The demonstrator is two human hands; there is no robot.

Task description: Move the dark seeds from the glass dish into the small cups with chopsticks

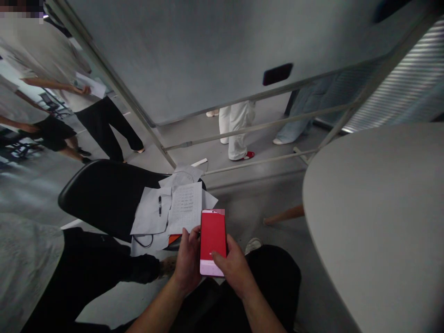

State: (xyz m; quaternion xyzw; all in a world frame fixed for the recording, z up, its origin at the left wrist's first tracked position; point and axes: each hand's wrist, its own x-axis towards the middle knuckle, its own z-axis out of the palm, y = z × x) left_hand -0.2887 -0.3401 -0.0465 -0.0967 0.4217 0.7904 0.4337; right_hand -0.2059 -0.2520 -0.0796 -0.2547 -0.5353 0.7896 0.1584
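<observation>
A smartphone (212,236) with a bright red screen and a pale strip at the bottom is held upright above my lap. Along its left edge, my left hand (188,260) grips it with the fingers curled behind. My right hand (234,266) wraps the right side, and its thumb rests on the lower part of the screen. The fingers behind the phone are hidden. Just beyond it, printed sheets (185,208) and loose white papers lie on a black chair (104,194), with a black pen (160,206) on top.
A whiteboard (208,51) on a metal frame stands ahead, with a black eraser-like block (277,74) on it. To the right is a white table (378,208). People stand at the left and behind the board. Someone in black trousers (93,263) is close on my left.
</observation>
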